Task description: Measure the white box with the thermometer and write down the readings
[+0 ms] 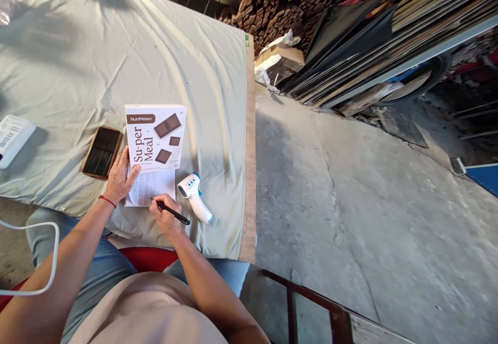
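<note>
A white NutriMotion Su-per Meal box [161, 139] lies at the table's near side, over the upper part of a notebook page [143, 191] covered with small writing. My left hand [120, 177], a red string round its wrist, grips the box at its lower left corner; its thumb crosses the lower edge onto the page. A black pen [175, 213] is pinched in my right hand [168, 217], its tip on or close to the page's lower part. Just right of that hand rests a white and blue infrared thermometer [196, 196]. Left of my left hand lies a phone [101, 152] in a brown case, its screen dark.
A pale cloth [93, 69] covers the table, whose wooden edge [249, 178] shows at the right. At far left are a white box [13, 139] and a white cable [54, 253]. Stacked wood [280, 1] and leaning panels [373, 48] stand beyond the concrete floor [350, 193].
</note>
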`<state>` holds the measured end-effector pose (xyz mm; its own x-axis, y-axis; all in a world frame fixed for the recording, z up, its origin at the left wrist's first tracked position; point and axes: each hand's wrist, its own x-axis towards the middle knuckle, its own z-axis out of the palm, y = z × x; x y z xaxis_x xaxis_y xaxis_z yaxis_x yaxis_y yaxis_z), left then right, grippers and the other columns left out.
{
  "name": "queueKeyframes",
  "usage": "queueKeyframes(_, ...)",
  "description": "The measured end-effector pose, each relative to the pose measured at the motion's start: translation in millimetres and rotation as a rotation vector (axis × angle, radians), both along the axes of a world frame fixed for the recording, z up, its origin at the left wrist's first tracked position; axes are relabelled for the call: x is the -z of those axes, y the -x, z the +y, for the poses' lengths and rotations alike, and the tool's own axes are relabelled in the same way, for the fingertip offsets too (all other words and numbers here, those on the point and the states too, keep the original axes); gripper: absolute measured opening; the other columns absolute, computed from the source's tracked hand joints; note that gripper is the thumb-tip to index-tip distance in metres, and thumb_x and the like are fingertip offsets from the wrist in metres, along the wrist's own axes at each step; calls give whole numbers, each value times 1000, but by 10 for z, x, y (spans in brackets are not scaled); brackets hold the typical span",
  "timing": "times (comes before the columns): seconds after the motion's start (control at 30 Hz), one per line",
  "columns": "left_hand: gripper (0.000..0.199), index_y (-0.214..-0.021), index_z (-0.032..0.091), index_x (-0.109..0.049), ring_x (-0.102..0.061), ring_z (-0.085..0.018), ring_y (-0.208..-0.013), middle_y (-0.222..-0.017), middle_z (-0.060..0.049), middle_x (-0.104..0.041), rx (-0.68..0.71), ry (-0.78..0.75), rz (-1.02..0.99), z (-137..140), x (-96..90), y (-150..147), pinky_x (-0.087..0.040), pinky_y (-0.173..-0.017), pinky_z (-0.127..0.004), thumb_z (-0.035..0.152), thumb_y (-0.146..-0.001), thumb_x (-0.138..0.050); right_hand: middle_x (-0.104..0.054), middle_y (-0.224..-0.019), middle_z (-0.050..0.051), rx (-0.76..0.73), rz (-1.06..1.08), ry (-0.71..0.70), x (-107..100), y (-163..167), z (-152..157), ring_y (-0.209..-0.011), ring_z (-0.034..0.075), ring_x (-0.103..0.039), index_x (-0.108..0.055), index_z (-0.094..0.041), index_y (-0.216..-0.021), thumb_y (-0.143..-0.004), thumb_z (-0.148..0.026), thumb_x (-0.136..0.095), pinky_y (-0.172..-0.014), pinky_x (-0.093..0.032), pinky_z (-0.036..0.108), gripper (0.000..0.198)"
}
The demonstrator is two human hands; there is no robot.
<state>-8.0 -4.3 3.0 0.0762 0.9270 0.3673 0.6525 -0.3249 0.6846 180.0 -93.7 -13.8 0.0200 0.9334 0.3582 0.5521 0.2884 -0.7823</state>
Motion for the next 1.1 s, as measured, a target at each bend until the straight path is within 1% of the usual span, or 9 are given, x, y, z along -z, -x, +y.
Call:
queueKeyframes(0.1,80,-153,11,-39,-65,-31,-116,-135,-22,-61,-1,2,2,1,2,2,-53,-100,-45,71,-101,-35,-65,-62,-1,-4,-3,9,15,-3,-2,-54,15,-58,-63,-23,-77,-88,-24,-54,-56,-48,26,14)
queueKeyframes(0.3,80,-153,11,-40,-64,-31,-119,-135,-22,-61,-2,-6,2,2,16,8,-53,-101,-46,71,-101,-36,-65,-62,-2,-8,22,-26,19,-9,-2,-53,15,-58,-61,-23,-77,-88,-22,-55,-55,-48,26,13)
queueKeyframes(0.6,79,-152,10,-40,-64,-32,-120,-136,-23,-61,5,-1,-1,3,34,15,-53,-101,-46,70,-101,-36,-63,-63,-1,1,22,27,16,-13,-10,-55,15,-57,-62,-23,-77,-90,-26,-52,-57,-49,26,16)
queueKeyframes(0.73,78,-154,12,-39,-62,-32,-124,-138,-22,-60,9,6,0,2,34,18,-52,-103,-46,69,-101,-36,-63,-63,-1,7,45,9,37,-5,-13,-56,15,-58,-62,-23,-78,-90,-27,-53,-58,-49,26,15)
queueKeyframes(0.83,80,-154,10,-39,-61,-33,-126,-139,-23,-59,9,7,2,1,30,19,-51,-105,-47,70,-101,-36,-62,-63,-2,24,59,-1,44,-1,-16,-55,15,-56,-61,-22,-78,-90,-26,-53,-58,-49,26,15)
queueKeyframes(1.0,81,-154,11,-39,-62,-32,-123,-139,-22,-60,3,12,1,2,25,16,-51,-104,-46,71,-100,-35,-61,-61,-2,26,34,19,23,-1,-20,-54,15,-56,-61,-23,-76,-89,-27,-53,-57,-49,26,16)
queueKeyframes(1.1,81,-154,12,-39,-61,-32,-125,-140,-22,-59,-4,13,-2,1,25,16,-51,-106,-47,71,-100,-35,-60,-60,-2,39,42,8,26,-18,-40,-51,14,-55,-60,-23,-77,-90,-28,-52,-54,-49,26,16)
